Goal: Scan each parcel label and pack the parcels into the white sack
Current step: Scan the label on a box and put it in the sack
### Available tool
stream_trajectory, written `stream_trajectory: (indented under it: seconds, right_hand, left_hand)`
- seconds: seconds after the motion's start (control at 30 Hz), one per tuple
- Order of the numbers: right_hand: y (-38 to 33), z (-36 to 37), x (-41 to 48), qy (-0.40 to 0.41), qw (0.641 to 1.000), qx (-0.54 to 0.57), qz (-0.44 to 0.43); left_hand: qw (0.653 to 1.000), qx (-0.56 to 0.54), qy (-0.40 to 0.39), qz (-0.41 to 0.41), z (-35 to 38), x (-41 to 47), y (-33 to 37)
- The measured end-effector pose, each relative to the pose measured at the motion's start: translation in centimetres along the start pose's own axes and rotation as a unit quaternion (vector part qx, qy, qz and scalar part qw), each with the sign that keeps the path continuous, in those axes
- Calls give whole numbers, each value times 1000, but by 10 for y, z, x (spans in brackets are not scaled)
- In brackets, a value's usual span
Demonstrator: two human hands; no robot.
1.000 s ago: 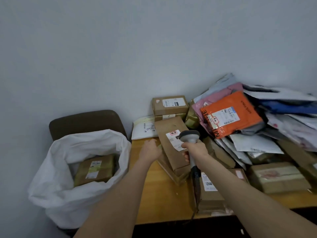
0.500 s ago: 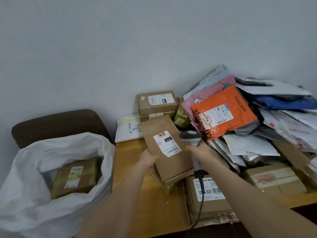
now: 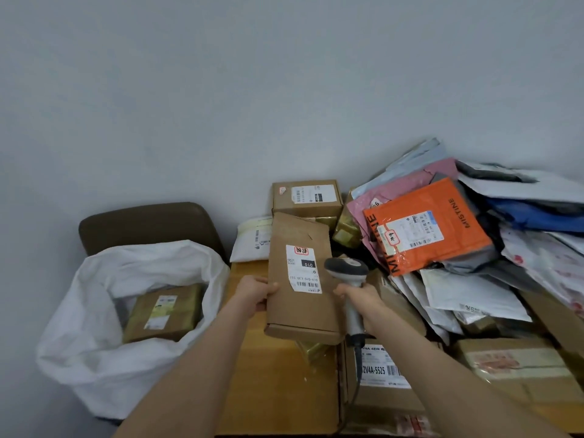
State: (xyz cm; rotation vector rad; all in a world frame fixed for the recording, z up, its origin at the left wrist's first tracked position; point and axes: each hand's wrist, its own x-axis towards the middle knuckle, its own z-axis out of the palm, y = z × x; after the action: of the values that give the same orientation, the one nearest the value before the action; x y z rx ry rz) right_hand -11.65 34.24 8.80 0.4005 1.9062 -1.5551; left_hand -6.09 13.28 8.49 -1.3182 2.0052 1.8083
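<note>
One flat carton (image 3: pixel 300 279) up for scanning: left hand (image 3: pixel 256 295) grips its edge, right hand (image 3: pixel 360 298) wrapped round scanner (image 3: pixel 347 273) beside label (image 3: pixel 303 268). Next, prob.: swing carton left into white sack (image 3: pixel 104 358), w/ one box (image 3: pixel 164 311) inside.

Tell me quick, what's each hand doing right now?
Left hand: holds the flat cardboard box by its edge.
Right hand: grips the scanner handle.

One wide-angle view, worn on the person's head, looks forward and down toward a pale wall (image 3: pixel 284 90). Both forearms enter from the bottom edge. The left hand (image 3: pixel 254 295), gripping a parcel (image 3: pixel 300 279), and the right hand (image 3: pixel 360 300), gripping a scanner (image 3: pixel 346 268), sit close, mid-frame. The bench (image 3: pixel 284 390) fills lower centre and right, the white sack (image 3: pixel 94 343) lower left.
</note>
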Motion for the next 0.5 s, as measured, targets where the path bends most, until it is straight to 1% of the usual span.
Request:
stream_trajectory:
  seconds: [0.1, 0.17, 0.27, 0.4, 0.5]
  right_hand:
    - [-6, -2, -11, -16, 999, 48, -18]
    - [-11, -3, -20, -21, 996, 73, -43]
    - [-11, -4, -34, -6, 994, 76, -80]
    - [0, -6, -53, 3, 993, 62, -104]
    - [12, -7, -66, -9, 990, 59, -125]
  left_hand:
    - [999, -28, 33, 28, -3, -10, 2]
    - [996, -67, 38, 43, -3, -16, 7]
    - [990, -107, 58, 71, -2, -21, 15]
    - [986, -94, 90, 100, -4, -16, 18]
    - [985, -82, 102, 115, -3, -10, 17]
